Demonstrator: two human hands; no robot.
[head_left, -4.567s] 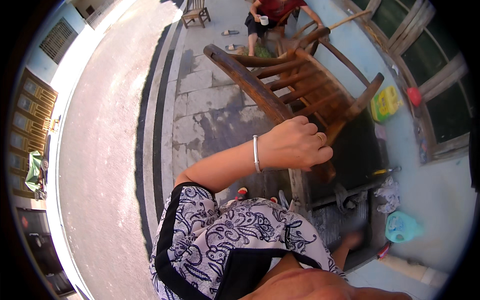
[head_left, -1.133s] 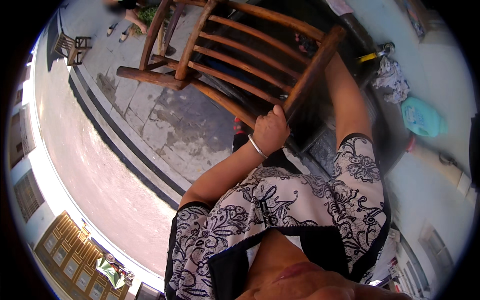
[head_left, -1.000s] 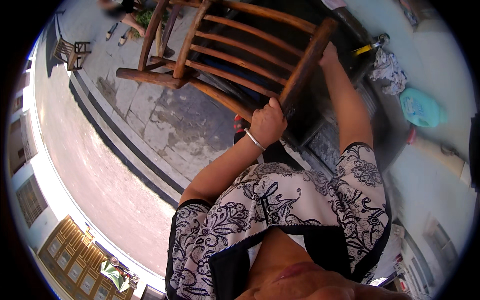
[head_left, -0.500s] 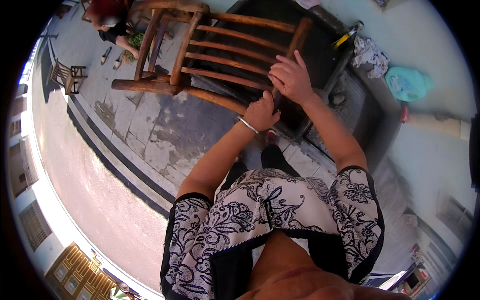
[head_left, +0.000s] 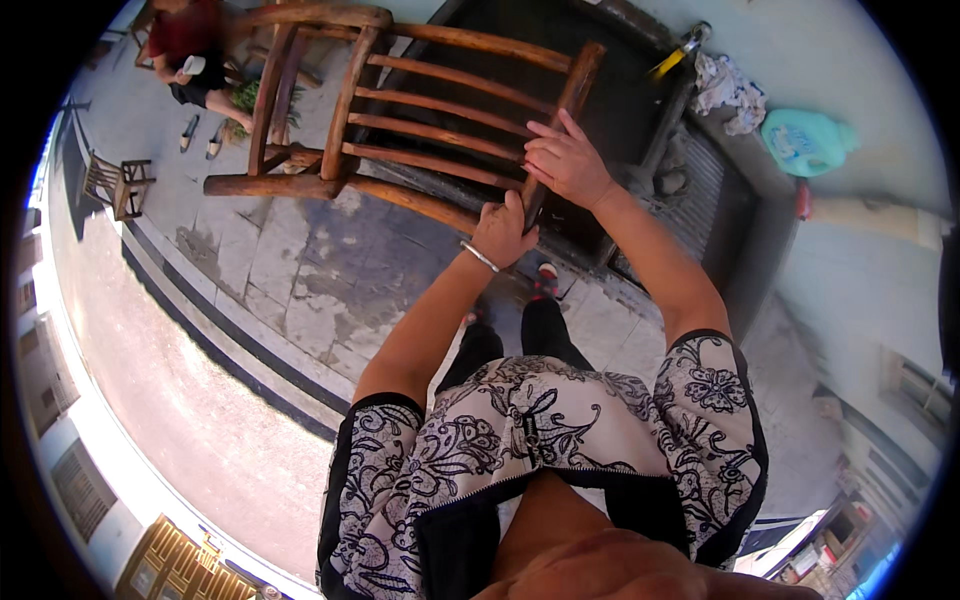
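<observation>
A brown wooden chair with a slatted back lies tilted over a dark, water-dampened basin. My left hand, with a silver bangle at its wrist, is closed around the near corner of the chair back, where the side post meets the end rail. My right hand rests on the end rail a little farther off, its fingers spread and reaching toward the slats. Parts of the chair's legs run off toward the upper left.
At upper left a person holds a white cup beside green leaves. A small wooden chair stands on the paving. Along the right wall are a yellow-and-black tool, crumpled cloth, a turquoise jug and a ribbed washboard surface.
The whole view has shifted, so the chair, basin and both hands sit a little farther left. More of the person with the cup shows. My hands keep about the same places on the chair.
</observation>
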